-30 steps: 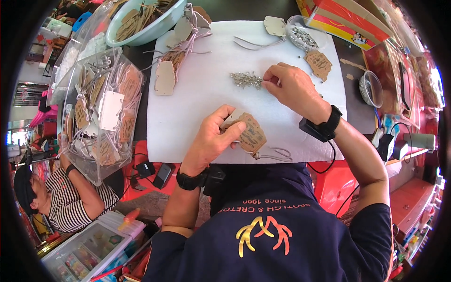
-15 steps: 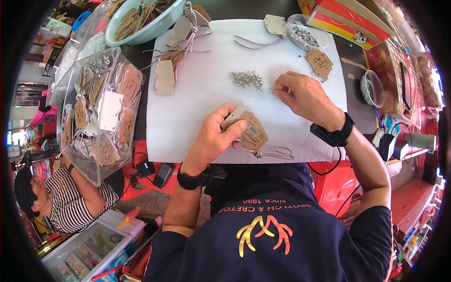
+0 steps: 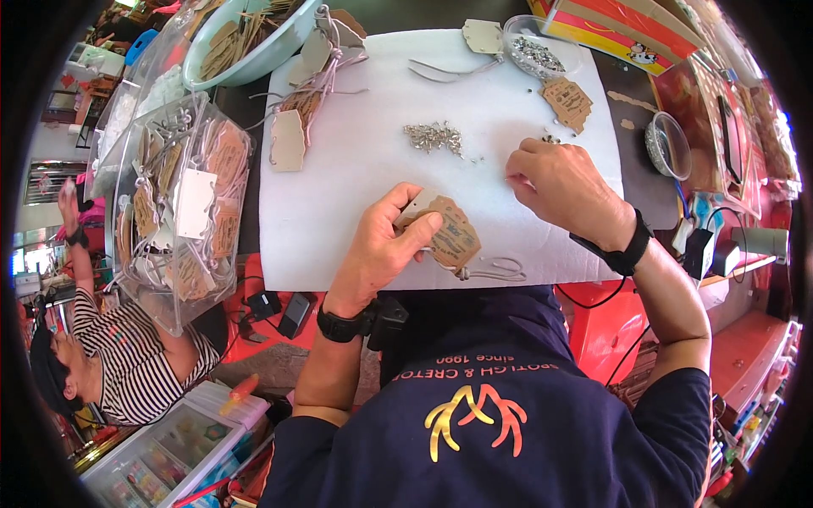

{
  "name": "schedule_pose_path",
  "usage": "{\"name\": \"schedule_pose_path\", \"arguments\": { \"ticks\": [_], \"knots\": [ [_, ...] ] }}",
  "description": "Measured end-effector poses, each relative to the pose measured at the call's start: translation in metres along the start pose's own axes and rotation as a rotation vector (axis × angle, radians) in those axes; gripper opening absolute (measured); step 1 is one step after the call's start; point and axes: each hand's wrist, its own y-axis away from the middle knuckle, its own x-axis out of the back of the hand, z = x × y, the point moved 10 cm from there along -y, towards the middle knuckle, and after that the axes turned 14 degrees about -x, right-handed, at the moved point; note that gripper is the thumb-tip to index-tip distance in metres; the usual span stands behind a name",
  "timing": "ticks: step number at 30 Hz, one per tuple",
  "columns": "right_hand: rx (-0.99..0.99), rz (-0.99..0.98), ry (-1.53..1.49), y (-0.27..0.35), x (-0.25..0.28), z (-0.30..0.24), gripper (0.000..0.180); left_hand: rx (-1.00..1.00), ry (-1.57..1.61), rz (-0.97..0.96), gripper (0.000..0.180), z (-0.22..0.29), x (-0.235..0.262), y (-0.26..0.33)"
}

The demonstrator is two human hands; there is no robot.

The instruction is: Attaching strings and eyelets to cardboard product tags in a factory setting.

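Observation:
My left hand [image 3: 381, 241] grips a small stack of kraft paper tags [image 3: 453, 235] between thumb and fingers, low over the white foam sheet [image 3: 356, 110]. A pale cord [image 3: 495, 269] trails from the tags' lower end. My right hand [image 3: 563, 186] hovers at the sheet's right side, fingers curled together; whatever their tips hold, if anything, is hidden. Left of it lies a pile of small silvery metal pieces [image 3: 434, 139], with a few strays beside it. Just beyond its knuckles are some darker small pieces [image 3: 550, 138].
Corded tags [image 3: 290, 140] lie on the sheet's left. A round clear tub [image 3: 538, 57] of metal pieces and a brown tag [image 3: 566, 105] sit far right. Beyond the sheet stand a clear bin of tags [image 3: 196, 203], a pale basin [image 3: 254, 63] and another tub [image 3: 667, 146]. A person [image 3: 135, 364] is at left.
My right hand has drawn back slightly from the metal pile, to the right and nearer me. My left hand keeps its hold on the tags. The person at left has raised an arm.

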Motion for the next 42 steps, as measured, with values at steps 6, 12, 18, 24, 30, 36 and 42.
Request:
{"name": "schedule_pose_path", "arguments": {
  "ticks": [6,12,18,24,30,36,42],
  "knots": [
    [-0.007,0.001,0.051,-0.001,0.015,0.004,0.008,0.008,0.012,0.015,0.02,-0.002,0.004,0.003],
    [0.04,0.071,-0.033,-0.002,0.02,0.001,0.009,-0.001,0.0,0.019,0.025,-0.001,0.004,0.003],
    [0.11,0.026,-0.045,-0.002,0.005,-0.008,0.009,-0.005,-0.021,0.015,0.025,0.001,0.002,0.002],
    [0.093,0.041,0.05,0.0,0.002,-0.009,0.008,-0.012,-0.013,0.012,0.021,0.004,0.0,0.003],
    [0.054,0.031,0.024,0.0,0.001,0.0,0.011,-0.069,0.002,0.026,0.026,0.013,-0.004,-0.003],
    [0.017,0.054,-0.026,-0.002,-0.002,0.009,0.013,-0.054,-0.014,-0.008,0.024,0.02,-0.009,-0.007],
    [-0.195,-0.298,-0.651,-0.004,-0.011,0.012,0.019,-0.115,-0.03,-0.026,0.025,0.03,-0.019,-0.013]
  ]
}}
